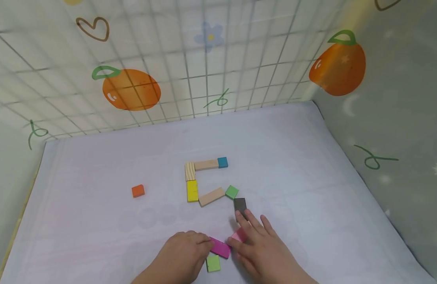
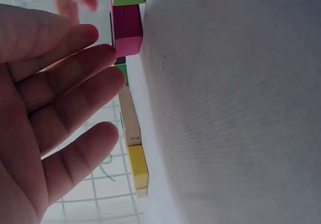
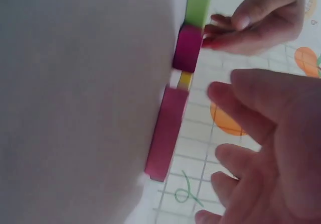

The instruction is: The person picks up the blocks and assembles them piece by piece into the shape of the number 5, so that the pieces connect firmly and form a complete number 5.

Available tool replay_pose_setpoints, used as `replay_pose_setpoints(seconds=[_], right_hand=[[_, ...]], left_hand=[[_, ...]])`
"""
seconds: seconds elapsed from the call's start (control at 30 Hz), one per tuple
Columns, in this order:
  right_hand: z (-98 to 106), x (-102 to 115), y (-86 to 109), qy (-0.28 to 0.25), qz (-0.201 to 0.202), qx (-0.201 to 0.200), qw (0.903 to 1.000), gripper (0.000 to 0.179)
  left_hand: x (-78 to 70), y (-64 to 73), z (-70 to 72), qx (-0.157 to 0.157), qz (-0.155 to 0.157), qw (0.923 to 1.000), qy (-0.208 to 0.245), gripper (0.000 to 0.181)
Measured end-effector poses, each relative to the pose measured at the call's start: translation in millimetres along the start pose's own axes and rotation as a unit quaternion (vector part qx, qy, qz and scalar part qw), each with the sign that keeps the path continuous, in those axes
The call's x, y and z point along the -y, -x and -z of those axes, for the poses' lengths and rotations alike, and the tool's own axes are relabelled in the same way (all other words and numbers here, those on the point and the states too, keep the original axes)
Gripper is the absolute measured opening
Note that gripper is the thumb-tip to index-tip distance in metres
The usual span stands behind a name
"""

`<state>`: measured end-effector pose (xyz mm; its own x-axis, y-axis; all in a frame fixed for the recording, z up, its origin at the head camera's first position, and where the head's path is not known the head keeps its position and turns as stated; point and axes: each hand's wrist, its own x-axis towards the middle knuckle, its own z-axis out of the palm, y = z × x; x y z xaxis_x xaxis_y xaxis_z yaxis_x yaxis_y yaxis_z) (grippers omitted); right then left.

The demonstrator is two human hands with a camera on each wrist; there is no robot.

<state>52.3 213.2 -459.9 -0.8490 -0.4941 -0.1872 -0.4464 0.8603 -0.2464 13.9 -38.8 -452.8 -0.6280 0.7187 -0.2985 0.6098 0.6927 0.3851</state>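
My left hand (image 1: 183,254) is beside the left end of a magenta block (image 1: 220,248); in the left wrist view its fingers are loosely extended, fingertips close to that block. Over a pink block (image 1: 239,235) is my right hand (image 1: 264,252), fingers spread, covering part of it. Its index fingertip reaches the lower end of a dark grey block (image 1: 240,204). The right wrist view shows the long pink block (image 3: 168,133) with no fingers around it. Just below the magenta block lies a light green block (image 1: 213,264), between the two hands.
Farther up the white cloth (image 1: 98,221), a bent line joins a blue block (image 1: 223,162), plain wooden block (image 1: 206,165), striped wooden block (image 1: 190,171), yellow block (image 1: 192,191), another wooden block (image 1: 211,197) and green block (image 1: 232,192). An orange block (image 1: 138,191) lies apart leftward.
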Motion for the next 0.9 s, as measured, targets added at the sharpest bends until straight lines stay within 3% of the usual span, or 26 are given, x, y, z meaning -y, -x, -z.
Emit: replay_pose_setpoints(seconds=[0.13, 0.3, 0.4, 0.57, 0.73, 0.9], right_hand=[[9, 0, -1.3, -0.008, -0.002, -0.023, 0.9997, 0.043], [16, -4, -2.8, -0.021, 0.040, -0.033, 0.9984, 0.034], [22, -10, -6.3, -0.022, 0.019, -0.043, 0.9987, 0.040], [31, -21, -13.3, 0.017, -0.052, -0.087, 0.9947, 0.058], [30, -23, -20.4, 0.023, -0.089, -0.065, 0.9937, 0.079], [21, -21, -27.1, 0.014, -0.113, -0.034, 0.9929, 0.099]], left_hand=[[0.6, -0.3, 0.3, 0.000, -0.001, 1.0000, -0.001, 0.035], [2.3, -1.1, 0.7, 0.003, -0.006, 1.0000, -0.007, 0.037], [2.7, -2.5, 0.3, 0.010, -0.008, 0.9998, -0.018, 0.037], [2.2, -6.4, -1.9, 0.010, -0.025, 0.9988, -0.042, 0.034], [2.0, -8.0, -4.2, 0.003, -0.031, 0.9986, -0.042, 0.030], [2.1, -7.6, -3.7, 0.009, -0.017, 0.9993, -0.030, 0.033]])
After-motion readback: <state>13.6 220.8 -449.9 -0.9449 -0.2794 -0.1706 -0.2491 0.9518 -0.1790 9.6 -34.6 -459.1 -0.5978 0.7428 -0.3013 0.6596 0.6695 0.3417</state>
